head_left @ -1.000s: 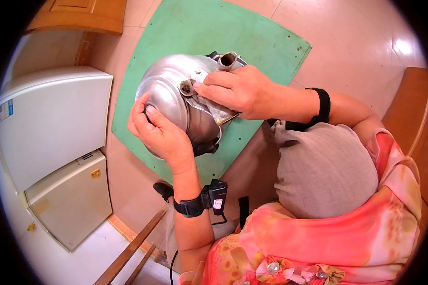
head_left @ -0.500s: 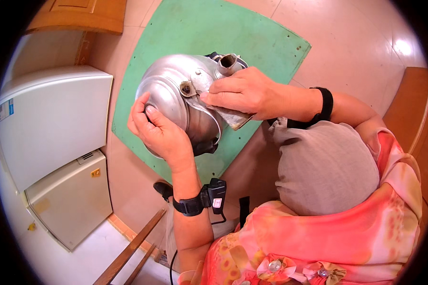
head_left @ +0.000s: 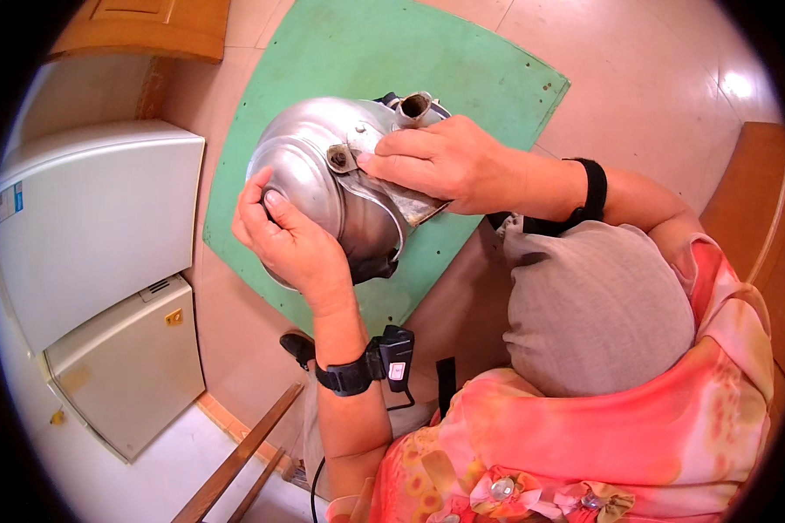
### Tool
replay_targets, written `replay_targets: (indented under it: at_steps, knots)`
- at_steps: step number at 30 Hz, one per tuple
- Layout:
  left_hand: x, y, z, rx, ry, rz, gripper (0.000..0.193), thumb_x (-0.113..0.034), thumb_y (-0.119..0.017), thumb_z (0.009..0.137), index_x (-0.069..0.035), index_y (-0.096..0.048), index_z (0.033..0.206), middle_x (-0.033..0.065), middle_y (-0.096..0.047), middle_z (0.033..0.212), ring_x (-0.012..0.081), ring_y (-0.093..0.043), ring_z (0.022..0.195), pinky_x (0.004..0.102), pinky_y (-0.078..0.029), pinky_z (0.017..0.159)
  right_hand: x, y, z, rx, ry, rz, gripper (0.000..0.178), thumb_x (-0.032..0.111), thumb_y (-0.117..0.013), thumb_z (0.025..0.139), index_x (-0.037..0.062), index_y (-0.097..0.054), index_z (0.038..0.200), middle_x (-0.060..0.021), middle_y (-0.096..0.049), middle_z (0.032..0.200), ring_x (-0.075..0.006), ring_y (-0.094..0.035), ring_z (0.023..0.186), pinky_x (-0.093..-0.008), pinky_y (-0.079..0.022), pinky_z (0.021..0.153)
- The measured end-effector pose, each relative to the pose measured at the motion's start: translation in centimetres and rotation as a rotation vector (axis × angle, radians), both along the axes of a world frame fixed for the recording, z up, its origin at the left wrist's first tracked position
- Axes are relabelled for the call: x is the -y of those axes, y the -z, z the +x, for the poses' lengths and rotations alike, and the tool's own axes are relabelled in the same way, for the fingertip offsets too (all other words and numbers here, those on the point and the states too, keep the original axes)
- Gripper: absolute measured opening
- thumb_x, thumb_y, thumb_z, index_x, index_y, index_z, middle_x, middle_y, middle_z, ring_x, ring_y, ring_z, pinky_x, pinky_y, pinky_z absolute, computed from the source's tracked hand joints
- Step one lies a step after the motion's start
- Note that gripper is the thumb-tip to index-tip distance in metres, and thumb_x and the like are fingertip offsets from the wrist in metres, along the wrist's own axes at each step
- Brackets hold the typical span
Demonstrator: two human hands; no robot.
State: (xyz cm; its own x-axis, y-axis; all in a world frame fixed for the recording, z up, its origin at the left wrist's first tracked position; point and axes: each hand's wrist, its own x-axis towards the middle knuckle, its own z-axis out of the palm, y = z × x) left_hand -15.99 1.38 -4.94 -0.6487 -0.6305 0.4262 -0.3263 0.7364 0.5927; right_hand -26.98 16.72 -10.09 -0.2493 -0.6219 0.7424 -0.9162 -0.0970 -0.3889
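We list: one silvery metal kettle (head_left: 318, 131), tilted, on a green board (head_left: 384, 52); our left hand (head_left: 295, 244), curled, gripping the kettle's top; our right hand (head_left: 453, 164), pinching a grey sheet (head_left: 420, 207) near the spout (head_left: 407, 118).

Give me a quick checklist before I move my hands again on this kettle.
1. Left hand on the kettle: ok, thumb and fingers are closed at its ringed silver part.
2. Right hand on the flat grey piece: ok, it holds it near the spout.
3. Spout mouth clean: not ok, its inside looks brown and dark.
4. Green board under the kettle: ok, it reaches out past the kettle.
5. Kettle firmly seated: cannot tell, its contact with the board is mostly hidden.
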Motion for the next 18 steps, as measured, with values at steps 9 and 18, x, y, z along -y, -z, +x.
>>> replay_targets:
  at_steps: [9,18]
  knots:
    - [0.25,0.21,0.03,-0.013,0.023,-0.033,0.024,-0.009,-0.042,0.095,-0.006,-0.057,0.114,0.0116,-0.051,0.110,0.0247,-0.051,0.103,0.0362,-0.042,0.089,0.00,-0.18,-0.01,-0.003,-0.004,-0.027,0.031,0.010,-0.064,0.072,0.0036,-0.062,0.102,-0.0060,-0.057,0.086,-0.0222,-0.057,0.057,-0.0337,-0.045,0.046]
    - [0.22,0.18,0.03,-0.014,0.026,-0.038,0.024,-0.008,-0.043,0.094,-0.005,-0.057,0.114,0.0120,-0.051,0.111,0.0252,-0.050,0.104,0.0366,-0.042,0.090,-0.01,-0.30,-0.06,0.008,-0.011,0.002,0.032,0.010,-0.064,0.072,0.0035,-0.061,0.103,-0.0062,-0.057,0.086,-0.0230,-0.057,0.058,-0.0339,-0.045,0.047]
